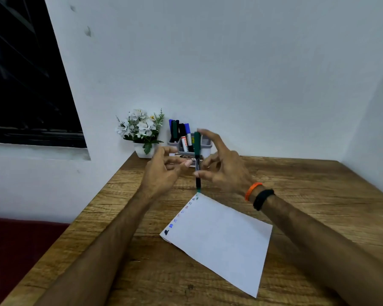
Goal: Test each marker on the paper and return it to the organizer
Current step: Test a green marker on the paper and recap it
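One green marker (197, 160) stands upright above the paper's (219, 237) far corner, pinched by the right hand (219, 166); the left hand (164, 171) hovers beside it, fingers loosely spread. Its cap looks on, so returning it to the organizer (205, 144) at the desk's (296, 184) far edge likely comes next.

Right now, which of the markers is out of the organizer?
The green-capped marker, upright between the hands above the paper's far corner, pinched by the right hand. The other markers all stand in the grey organizer.
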`<state>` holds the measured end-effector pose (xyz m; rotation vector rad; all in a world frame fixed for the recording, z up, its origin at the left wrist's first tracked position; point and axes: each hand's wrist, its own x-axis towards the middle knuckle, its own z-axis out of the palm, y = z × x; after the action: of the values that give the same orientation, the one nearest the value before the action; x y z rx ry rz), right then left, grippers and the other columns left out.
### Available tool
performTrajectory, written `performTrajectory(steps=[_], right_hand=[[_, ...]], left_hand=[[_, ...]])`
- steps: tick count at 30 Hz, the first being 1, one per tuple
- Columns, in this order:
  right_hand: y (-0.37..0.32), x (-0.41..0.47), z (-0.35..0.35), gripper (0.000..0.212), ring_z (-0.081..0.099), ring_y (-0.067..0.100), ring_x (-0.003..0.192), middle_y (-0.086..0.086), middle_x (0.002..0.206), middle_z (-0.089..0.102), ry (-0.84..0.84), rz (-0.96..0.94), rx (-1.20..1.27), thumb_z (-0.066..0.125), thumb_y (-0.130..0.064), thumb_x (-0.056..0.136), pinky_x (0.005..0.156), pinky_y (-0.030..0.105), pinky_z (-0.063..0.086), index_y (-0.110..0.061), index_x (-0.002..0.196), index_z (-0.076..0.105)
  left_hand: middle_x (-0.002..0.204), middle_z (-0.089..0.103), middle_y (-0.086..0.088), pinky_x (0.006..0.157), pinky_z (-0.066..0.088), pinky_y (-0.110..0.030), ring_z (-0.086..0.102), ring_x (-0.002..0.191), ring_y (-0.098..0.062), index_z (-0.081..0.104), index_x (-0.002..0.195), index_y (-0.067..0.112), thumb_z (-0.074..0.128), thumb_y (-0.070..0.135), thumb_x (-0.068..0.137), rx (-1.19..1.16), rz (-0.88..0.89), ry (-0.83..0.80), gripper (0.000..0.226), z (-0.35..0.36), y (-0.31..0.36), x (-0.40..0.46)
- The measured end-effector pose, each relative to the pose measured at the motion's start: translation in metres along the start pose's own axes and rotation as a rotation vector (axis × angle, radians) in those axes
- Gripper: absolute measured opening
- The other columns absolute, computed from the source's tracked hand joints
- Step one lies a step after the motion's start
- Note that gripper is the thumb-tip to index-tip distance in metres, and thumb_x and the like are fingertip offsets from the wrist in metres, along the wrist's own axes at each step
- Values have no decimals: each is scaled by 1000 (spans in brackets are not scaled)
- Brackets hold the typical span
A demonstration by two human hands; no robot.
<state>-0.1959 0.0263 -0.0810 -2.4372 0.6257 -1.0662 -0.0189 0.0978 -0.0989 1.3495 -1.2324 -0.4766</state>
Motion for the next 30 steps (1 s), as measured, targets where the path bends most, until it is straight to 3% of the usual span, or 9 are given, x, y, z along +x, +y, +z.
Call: performTrajectory(steps=[4,8,12,17,26,30], right_hand=[[0,36,4,102,69,1,67,-8,70,73,82,33,-24,85,-20,72,78,35,60,-44,148,21],[1,76,18,101,70,8,65,-4,71,73,149,38,-56,83,-16,72,74,38,61,-40,148,22],[6,109,35,99,68,6,60,-7,69,71,229,36,-72,82,-15,73,69,37,61,-43,145,20],[15,132,51,97,69,11,63,-5,71,73,312,39,-81,78,-13,75,68,38,61,-40,148,20],[29,138,69,93,71,18,68,-2,74,74,222,61,-164,78,-13,78,71,39,61,-35,149,23],[31,134,71,54,70,30,86,3,89,75,95,72,-333,69,-24,87,75,45,58,-29,134,44]], left_hand=[[133,56,-1,102,44,-40,52,121,-19,50,131,17,64,45,86,622,-91,-81,54,-15,-29,4],[139,51,-2,109,33,-45,44,129,-20,51,133,18,48,60,88,890,-70,-206,61,-19,-54,11],[145,43,-1,112,23,-44,36,135,-19,47,136,20,40,61,92,953,-25,-201,60,-17,-62,12],[143,43,0,113,23,-46,35,135,-20,47,133,22,40,60,91,959,-31,-187,58,-16,-69,15],[146,40,-2,115,21,-47,31,138,-21,45,135,22,39,60,92,969,-53,-211,57,-15,-69,17],[145,41,-2,115,21,-47,32,137,-21,45,135,22,39,60,91,966,-48,-205,58,-15,-69,18]])
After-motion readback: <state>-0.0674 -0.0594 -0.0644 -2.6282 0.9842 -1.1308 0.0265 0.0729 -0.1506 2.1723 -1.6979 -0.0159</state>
